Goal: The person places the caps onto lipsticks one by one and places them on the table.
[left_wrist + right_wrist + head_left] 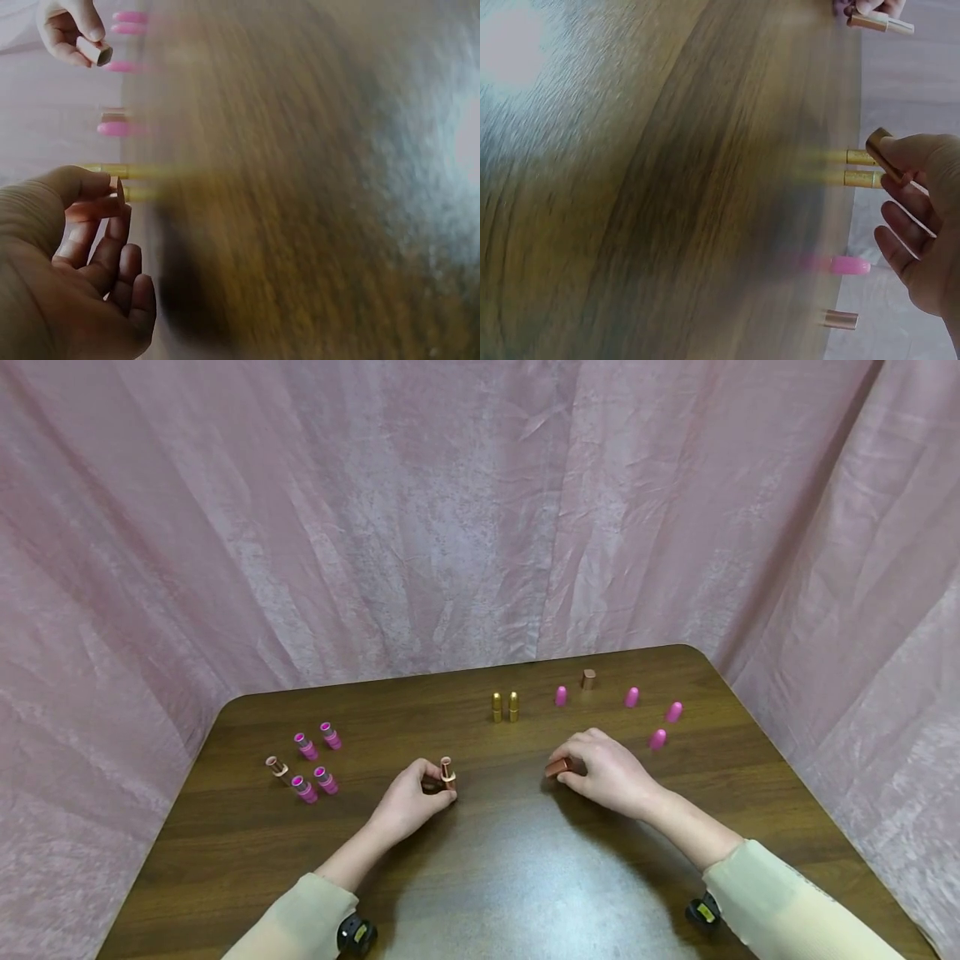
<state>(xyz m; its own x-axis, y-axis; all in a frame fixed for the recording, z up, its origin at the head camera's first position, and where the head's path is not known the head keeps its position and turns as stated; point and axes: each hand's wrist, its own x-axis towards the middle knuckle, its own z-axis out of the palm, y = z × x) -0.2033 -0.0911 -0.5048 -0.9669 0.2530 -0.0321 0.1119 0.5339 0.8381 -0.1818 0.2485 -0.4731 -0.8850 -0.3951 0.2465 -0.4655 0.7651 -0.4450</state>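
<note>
Near the table's middle my left hand (pixel 411 799) pinches an uncapped rose-gold lipstick (pixel 447 772) between thumb and fingers, its open top facing up. My right hand (pixel 609 774), farther right, holds a rose-gold lipstick cap (pixel 558 767), which lies tilted in the fingers. Cap and lipstick are well apart. In the right wrist view, thumb and forefinger pinch the cap (pixel 885 154) while the other fingers are loosely bent. The left wrist view shows the lipstick (pixel 97 208) partly hidden by the fingers.
Several uncapped pink lipsticks (pixel 305 789) and a rose-gold one (pixel 277 767) stand at the left. Two gold capped lipsticks (pixel 497 707) stand at the back middle. Several pink caps (pixel 632 697) and a rose-gold cap (pixel 588 679) stand back right. Pink curtains (pixel 480 527) hang behind the table (pixel 480 893).
</note>
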